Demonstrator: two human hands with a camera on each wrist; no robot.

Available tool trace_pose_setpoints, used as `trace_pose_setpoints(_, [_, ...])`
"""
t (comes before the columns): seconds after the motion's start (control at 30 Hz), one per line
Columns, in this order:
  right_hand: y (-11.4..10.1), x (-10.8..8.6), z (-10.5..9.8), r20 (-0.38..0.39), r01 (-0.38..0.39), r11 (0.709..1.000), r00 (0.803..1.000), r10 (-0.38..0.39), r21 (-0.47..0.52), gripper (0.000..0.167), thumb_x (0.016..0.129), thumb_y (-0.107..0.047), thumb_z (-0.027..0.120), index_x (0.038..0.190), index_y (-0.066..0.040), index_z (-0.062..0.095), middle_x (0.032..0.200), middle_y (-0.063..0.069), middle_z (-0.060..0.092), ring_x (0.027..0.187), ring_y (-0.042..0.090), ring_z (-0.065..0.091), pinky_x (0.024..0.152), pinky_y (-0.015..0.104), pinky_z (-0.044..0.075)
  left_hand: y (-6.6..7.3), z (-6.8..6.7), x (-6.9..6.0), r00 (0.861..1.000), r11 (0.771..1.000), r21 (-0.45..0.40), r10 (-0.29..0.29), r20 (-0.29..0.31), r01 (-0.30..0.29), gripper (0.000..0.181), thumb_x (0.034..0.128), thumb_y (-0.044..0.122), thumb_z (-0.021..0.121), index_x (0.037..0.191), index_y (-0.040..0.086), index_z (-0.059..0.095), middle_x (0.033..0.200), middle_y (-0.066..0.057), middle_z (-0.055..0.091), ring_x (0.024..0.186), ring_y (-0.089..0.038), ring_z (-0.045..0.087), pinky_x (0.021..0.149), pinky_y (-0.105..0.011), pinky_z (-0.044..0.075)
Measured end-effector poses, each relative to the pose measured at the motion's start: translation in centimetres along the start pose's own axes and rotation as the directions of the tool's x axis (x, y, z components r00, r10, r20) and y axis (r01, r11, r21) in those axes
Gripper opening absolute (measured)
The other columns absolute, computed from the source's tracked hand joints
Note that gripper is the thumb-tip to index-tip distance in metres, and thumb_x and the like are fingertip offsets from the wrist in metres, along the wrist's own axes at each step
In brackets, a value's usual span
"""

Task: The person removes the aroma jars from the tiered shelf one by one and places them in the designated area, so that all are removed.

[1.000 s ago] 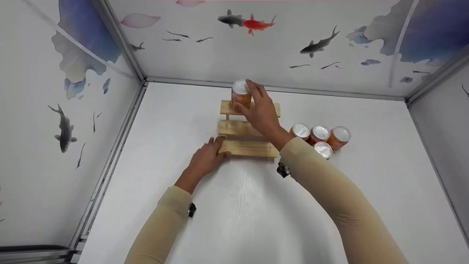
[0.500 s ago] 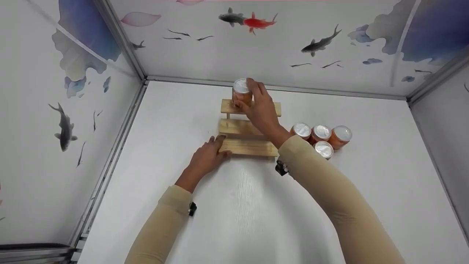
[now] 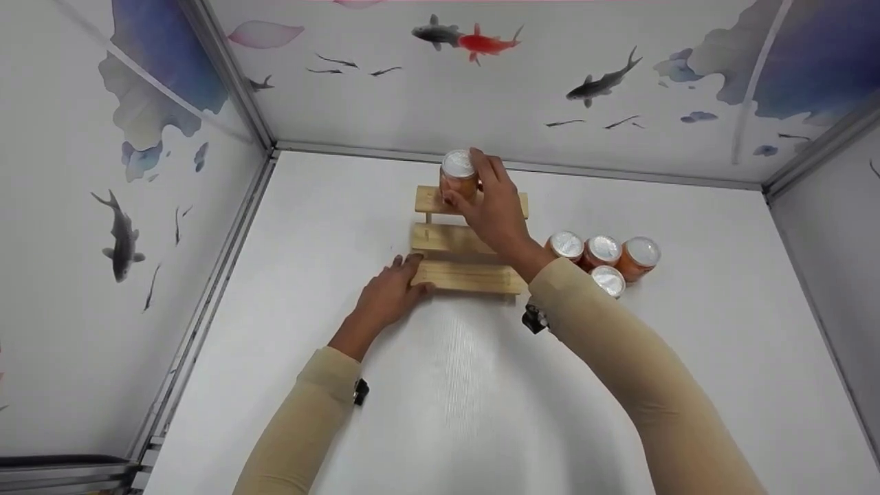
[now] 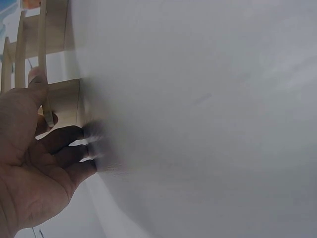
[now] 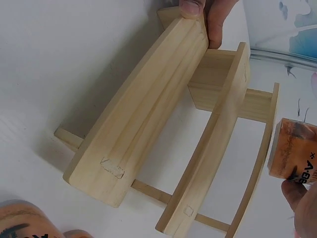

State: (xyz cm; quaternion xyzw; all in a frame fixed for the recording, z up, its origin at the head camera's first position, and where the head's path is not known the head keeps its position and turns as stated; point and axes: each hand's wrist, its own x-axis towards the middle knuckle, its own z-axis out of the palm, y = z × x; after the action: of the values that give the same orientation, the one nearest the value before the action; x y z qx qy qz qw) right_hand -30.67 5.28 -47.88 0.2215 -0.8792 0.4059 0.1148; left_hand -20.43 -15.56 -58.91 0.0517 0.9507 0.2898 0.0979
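Observation:
A three-step wooden rack (image 3: 467, 277) stands on the white table. My left hand (image 3: 386, 295) pinches the left end of its lowest board; in the left wrist view the thumb (image 4: 37, 82) lies on one side of the board and a finger on the other. My right hand (image 3: 496, 210) grips a jar (image 3: 459, 180) with a silvery lid and orange contents, held upright at the left part of the top board. In the right wrist view the jar (image 5: 293, 148) has its base close against that board; whether it bears on it I cannot tell.
Several similar jars (image 3: 602, 249) stand grouped on the table (image 3: 454, 399) right of the rack, beside my right forearm. The back wall (image 3: 481, 103), printed with fish, rises just behind the rack. Another panel (image 3: 82, 330) closes off the left side.
The jar and my right hand have shifted slightly to the right along the top board. My left hand has stayed on the rack's lowest board.

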Motion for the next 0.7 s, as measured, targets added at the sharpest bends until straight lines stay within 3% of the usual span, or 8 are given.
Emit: trace_pose_setpoints(0.7, [0.5,-2.1,-3.9,-0.037,0.078,0.997,0.996,-0.078,-0.022,0.074,0.100,-0.021,0.085,0.162,-0.001,0.049,0.149,0.020,0.058,0.127,0.032,0.067,0.102,0.044,0.064,0.1,0.1,0.1,1.000,1.000,-0.015,0.000,-0.003,0.000,0.074,0.1084,0.058,0.064,0.169,0.020,0.045,0.170,-0.034,0.043,0.150,-0.055,0.054,0.112,-0.069,0.053])
